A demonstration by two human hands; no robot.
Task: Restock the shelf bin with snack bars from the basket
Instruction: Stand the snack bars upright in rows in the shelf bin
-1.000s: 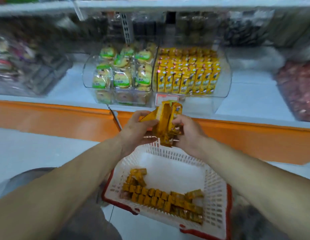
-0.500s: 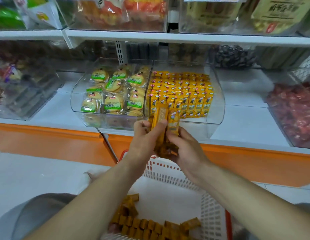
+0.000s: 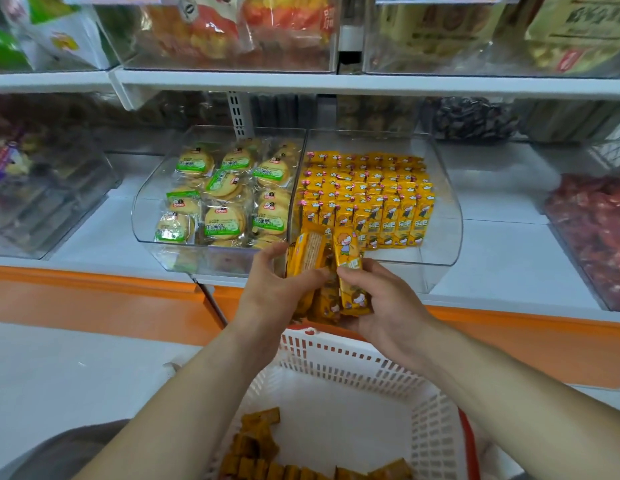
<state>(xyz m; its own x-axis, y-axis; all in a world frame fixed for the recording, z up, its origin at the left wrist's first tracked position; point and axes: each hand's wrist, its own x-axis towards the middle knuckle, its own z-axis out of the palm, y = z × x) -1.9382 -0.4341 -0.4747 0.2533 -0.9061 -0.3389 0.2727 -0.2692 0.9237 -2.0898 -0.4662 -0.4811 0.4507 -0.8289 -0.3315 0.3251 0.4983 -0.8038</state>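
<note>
Together, both hands (image 3: 322, 289) clasp a bundle of bars (image 3: 331, 271) mid-frame. Held upright, likely to match the bin's (image 3: 440, 244) standing rows.

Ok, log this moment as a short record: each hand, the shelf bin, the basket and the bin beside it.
left hand: grips bundle of snack bars
right hand: grips the same bundle
bundle position: before the shelf bin, above the basket, not yet placed
shelf bin: clear, rows of yellow bars, front strip bare
basket: white, loose bars on its floor
neighbour bin: left of shelf bin, round biscuit packs with green labels
</note>
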